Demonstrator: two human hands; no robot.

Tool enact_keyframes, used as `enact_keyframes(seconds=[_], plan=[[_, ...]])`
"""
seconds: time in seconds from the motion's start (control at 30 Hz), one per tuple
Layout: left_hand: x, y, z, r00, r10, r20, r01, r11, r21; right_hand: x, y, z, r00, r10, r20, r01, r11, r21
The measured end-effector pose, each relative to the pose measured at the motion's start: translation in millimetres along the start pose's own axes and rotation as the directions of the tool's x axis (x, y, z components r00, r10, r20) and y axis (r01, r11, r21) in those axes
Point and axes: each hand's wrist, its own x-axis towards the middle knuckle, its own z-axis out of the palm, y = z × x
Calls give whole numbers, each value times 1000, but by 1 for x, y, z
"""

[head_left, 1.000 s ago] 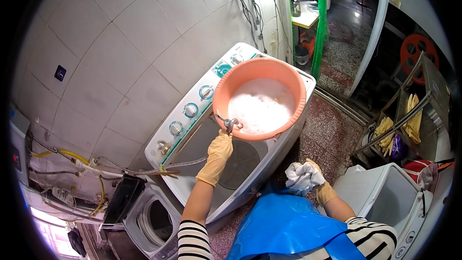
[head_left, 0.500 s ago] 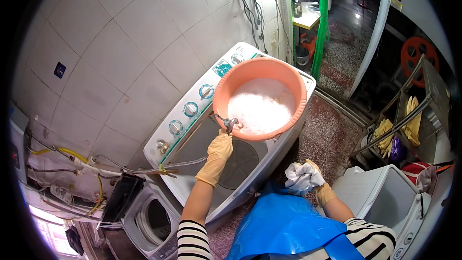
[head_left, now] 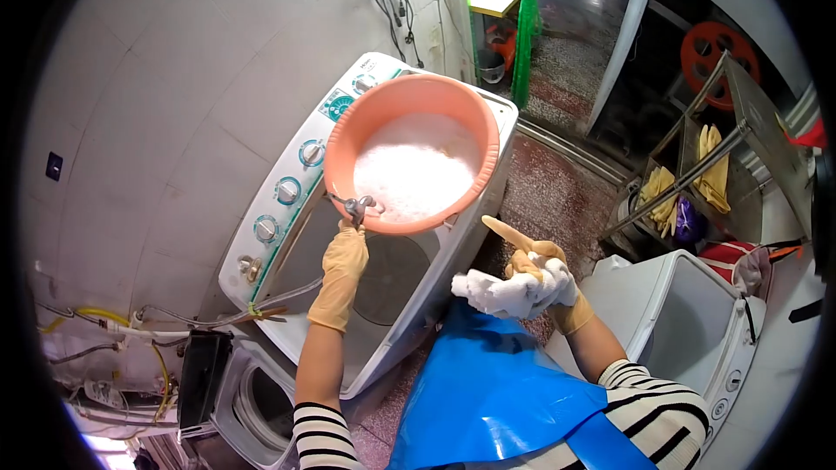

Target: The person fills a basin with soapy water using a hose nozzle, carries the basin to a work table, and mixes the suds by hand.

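Note:
My left hand (head_left: 341, 268), in a pale yellow rubber glove, is closed on a small grey metal tap (head_left: 358, 207) at the near rim of an orange plastic basin (head_left: 344, 144). White suds (head_left: 418, 170) fill the lower part of the basin. A clear hose (head_left: 300, 290) runs to the gloved wrist from the left. In front of the blue apron (head_left: 488, 392), my right hand (head_left: 535, 265), gloved alike, grips a bunched white cloth (head_left: 501, 294). Its index finger points out toward the basin, while the other fingers curl over the cloth.
The basin rests on a twin-tub washing machine (head_left: 292, 231) with several dials, its near tub uncovered. Another open washer (head_left: 252, 392) stands lower left, and a white machine (head_left: 662, 322) at right. A metal rack (head_left: 727, 152) holds yellow gloves (head_left: 712, 170). Tiled wall at left.
The view has turned, so the scene sits further left. My right index finger has stretched out and the cloth hangs more spread. My left hand stays on the tap.

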Motion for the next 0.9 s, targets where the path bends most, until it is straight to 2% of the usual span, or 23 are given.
enact_keyframes(seconds=[0.03,0.1,0.2,0.23,0.3,0.4,0.5,0.6,0.7,0.8,0.9], plan=[[0,-1,-1,1000,5,5,-5,1000,-5,-2,0,6,998,-32,-53,29,998,-54],[4,-8,6,1000,21,-17,-21,1000,2,-4,-3,26,999,27,34,-27,1000,7],[0,-4,0,999,40,-18,-40,999,17,-2,-15,77,991,80,-105,-113,924,-366],[-3,-5,4,989,97,-112,-87,992,97,0,-19,91,986,87,-141,-151,824,-546],[-6,-6,14,929,236,-284,-160,950,267,2,-25,106,981,97,-171,-192,647,-738],[-4,-22,21,737,544,-401,-403,830,386,0,-28,115,978,115,-176,-210,528,-823],[7,-23,23,916,328,-233,-295,941,164,-1,-27,118,977,99,-191,-215,449,-868],[-8,-6,19,890,248,-383,-189,964,184,-2,-21,122,977,81,-195,-211,429,-878],[-6,-4,9,969,143,-200,-127,988,88,-1,-18,124,973,76,-217,-229,424,-876],[-1,-4,1,999,46,-5,-46,999,3,1,-17,123,975,101,-198,-222,389,-894],[-1,-5,3,997,72,-30,-72,997,-1,3,-20,117,974,148,-173,-214,344,-914]])
